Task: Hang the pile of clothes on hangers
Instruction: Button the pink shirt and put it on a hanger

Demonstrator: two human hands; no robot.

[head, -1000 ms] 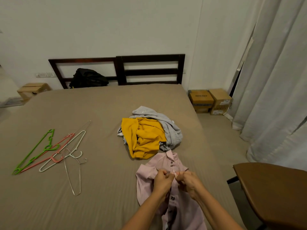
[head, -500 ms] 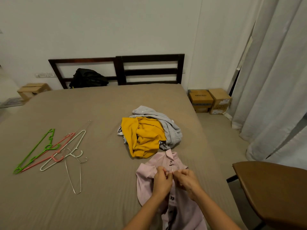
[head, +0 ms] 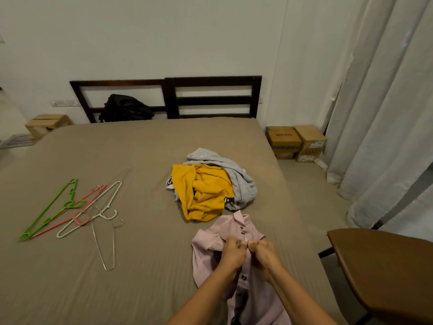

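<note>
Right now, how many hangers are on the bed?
4 sure, on the left of the bed: green hanger, pink hanger, white hanger, wire hanger nearest. A thin wire behind them may be a fifth.

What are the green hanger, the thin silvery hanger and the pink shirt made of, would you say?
Green hanger: probably plastic, with a smooth bright colour and thick moulded bars. Silvery hanger: likely bare metal wire, very thin and greyish. Pink shirt: woven cloth, perhaps cotton or a blend; matte, creased, buttoned.
</note>
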